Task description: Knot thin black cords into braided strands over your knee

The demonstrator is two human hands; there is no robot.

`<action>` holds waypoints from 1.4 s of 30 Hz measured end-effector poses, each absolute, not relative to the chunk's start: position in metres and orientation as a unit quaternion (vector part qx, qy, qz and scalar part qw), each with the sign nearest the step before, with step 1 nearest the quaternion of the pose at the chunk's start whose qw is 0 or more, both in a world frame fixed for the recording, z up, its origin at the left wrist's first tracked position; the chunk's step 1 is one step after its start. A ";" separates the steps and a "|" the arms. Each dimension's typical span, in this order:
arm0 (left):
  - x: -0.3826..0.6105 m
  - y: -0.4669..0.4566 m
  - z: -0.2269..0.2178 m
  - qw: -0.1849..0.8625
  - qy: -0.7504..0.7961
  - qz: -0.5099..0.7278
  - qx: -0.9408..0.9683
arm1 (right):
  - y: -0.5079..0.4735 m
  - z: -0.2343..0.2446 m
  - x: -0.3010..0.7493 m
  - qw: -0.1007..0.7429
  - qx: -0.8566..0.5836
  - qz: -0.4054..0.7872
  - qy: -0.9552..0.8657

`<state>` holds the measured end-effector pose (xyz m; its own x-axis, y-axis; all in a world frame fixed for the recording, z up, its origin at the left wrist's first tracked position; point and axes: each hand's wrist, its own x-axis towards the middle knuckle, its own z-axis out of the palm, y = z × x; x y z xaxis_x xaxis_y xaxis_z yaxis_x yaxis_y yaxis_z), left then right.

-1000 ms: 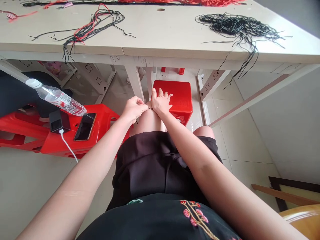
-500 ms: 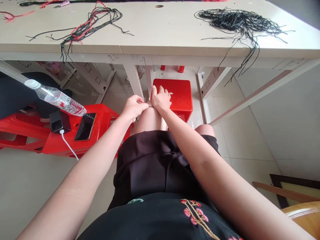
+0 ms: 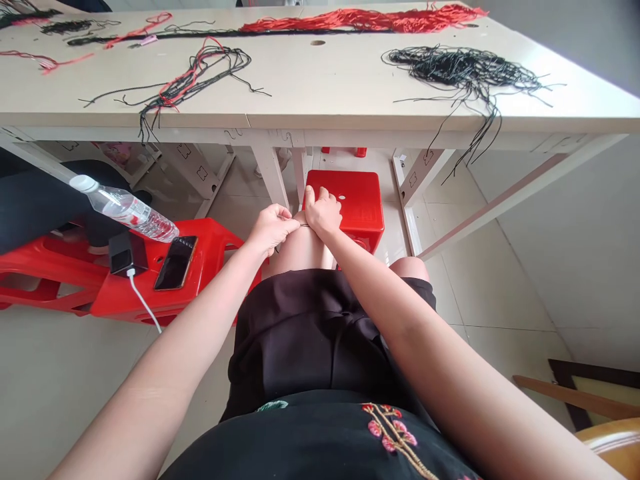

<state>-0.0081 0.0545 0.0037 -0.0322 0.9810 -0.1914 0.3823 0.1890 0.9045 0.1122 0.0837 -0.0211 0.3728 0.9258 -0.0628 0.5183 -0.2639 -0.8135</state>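
Over one bare knee (image 3: 300, 257), my left hand (image 3: 273, 230) is closed in a pinch on a thin dark cord (image 3: 304, 225). The short visible stretch of cord runs across the skin and disappears under the heel of my right hand (image 3: 324, 210). That hand lies flat against the knee's side, fingers stretched out and pointing away from me. What is beneath its palm is hidden. A black cord bundle with a red strand (image 3: 187, 77) lies on the table above, and a tangled heap of black cords (image 3: 460, 70) hangs partly over its edge.
The pale table (image 3: 320, 100) spans the view ahead, with red cords (image 3: 370, 19) at the back. Beyond my knees is a red stool (image 3: 345, 190). On the left, another red stool (image 3: 210, 233) bears a water bottle (image 3: 130, 208), a black charger (image 3: 127, 255) and a phone (image 3: 175, 263).
The view has tilted up slightly, so more of the table's back and its red cords show. Both hands keep nearly the same place on the knee.
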 end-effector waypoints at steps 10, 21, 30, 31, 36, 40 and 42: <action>-0.013 0.053 0.005 0.467 0.629 0.335 0.524 | 0.082 -0.023 0.110 0.361 -0.741 0.273 -0.496; -0.015 0.053 0.007 0.475 0.618 0.329 0.533 | 0.083 -0.025 0.109 0.359 -0.739 0.270 -0.503; -0.020 0.056 -0.002 0.484 0.606 0.327 0.540 | 0.083 -0.025 0.109 0.353 -0.740 0.276 -0.501; -0.020 0.056 -0.002 0.484 0.606 0.326 0.541 | 0.083 -0.025 0.109 0.354 -0.740 0.275 -0.501; -0.023 0.054 -0.001 0.483 0.602 0.323 0.547 | 0.083 -0.025 0.107 0.352 -0.742 0.271 -0.502; -0.024 0.053 0.000 0.496 0.593 0.317 0.550 | 0.083 -0.025 0.107 0.353 -0.742 0.271 -0.502; -0.024 0.052 0.001 0.497 0.592 0.319 0.549 | 0.083 -0.025 0.107 0.353 -0.742 0.272 -0.500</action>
<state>-0.0240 0.0519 0.0005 0.0956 0.9666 -0.2379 0.3323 0.1943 0.9230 0.1065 0.0827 -0.0250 0.3512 0.9349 -0.0508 0.5502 -0.2500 -0.7967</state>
